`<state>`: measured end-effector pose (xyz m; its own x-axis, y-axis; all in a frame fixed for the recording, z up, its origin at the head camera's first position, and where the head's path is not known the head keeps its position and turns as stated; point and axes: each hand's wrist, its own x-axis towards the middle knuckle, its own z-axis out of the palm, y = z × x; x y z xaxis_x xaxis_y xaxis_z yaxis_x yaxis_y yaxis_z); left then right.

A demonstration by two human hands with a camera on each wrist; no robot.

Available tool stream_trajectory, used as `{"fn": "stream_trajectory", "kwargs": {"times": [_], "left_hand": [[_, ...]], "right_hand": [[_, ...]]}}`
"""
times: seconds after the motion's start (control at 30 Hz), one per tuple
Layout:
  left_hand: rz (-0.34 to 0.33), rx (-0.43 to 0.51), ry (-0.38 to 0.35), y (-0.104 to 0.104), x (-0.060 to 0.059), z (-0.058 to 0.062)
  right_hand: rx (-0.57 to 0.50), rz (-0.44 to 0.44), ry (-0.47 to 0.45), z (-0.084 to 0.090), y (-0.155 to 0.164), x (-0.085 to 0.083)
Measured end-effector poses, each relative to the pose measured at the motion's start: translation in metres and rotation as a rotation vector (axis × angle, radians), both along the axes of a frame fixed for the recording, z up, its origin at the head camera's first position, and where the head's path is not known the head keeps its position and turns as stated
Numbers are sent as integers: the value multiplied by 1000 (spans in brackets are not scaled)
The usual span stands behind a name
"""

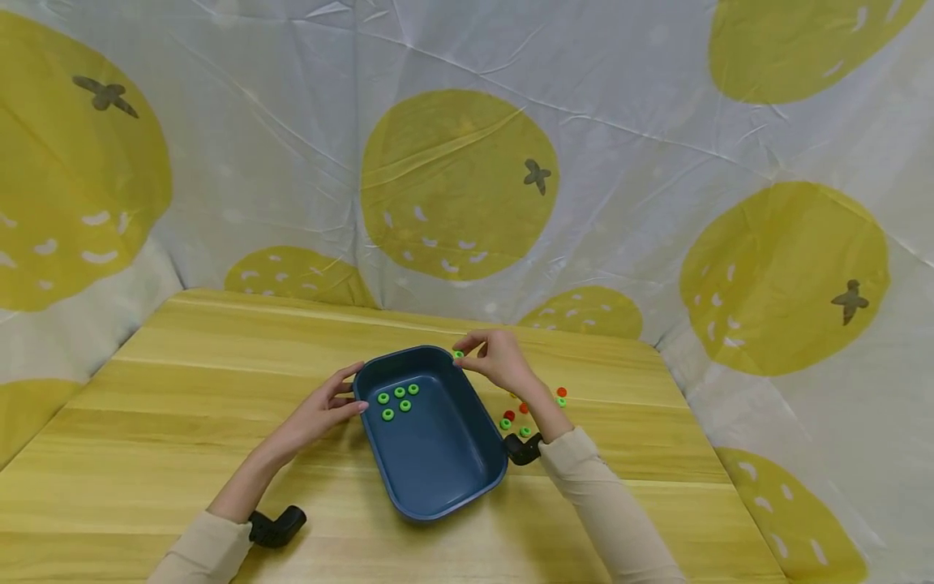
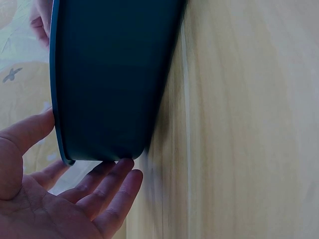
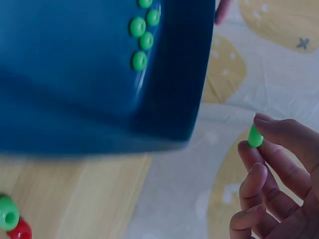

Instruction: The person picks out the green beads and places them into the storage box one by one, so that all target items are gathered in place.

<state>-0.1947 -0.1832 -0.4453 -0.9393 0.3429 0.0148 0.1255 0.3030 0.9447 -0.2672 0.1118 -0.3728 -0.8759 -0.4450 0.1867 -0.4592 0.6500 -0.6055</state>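
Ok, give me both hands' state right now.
Left hand: open, fingers straight against the blue tray.
Right hand: pinching a green bead over the tray's far rim.

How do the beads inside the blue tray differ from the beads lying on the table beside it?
The beads in the blue tray are all green and sit clustered on its floor, five in the head view. The beads on the table are mixed green and red, scattered on bare wood by the right hand. That hand pinches one more green bead over the tray's rim. Both groups look like small rings of similar size.
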Motion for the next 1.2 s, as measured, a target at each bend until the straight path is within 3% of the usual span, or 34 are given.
{"fn": "stream_trajectory", "kwargs": {"times": [0.47, 0.77, 1.2], "left_hand": [[1, -1, -11, 0, 0, 1], [-2, -4, -13, 1, 0, 2], [4, -8, -17, 1, 0, 1]], "right_hand": [[116, 164, -2, -16, -49, 3], [256, 174, -61, -31, -61, -2], [379, 181, -44, -51, -64, -2]]}}
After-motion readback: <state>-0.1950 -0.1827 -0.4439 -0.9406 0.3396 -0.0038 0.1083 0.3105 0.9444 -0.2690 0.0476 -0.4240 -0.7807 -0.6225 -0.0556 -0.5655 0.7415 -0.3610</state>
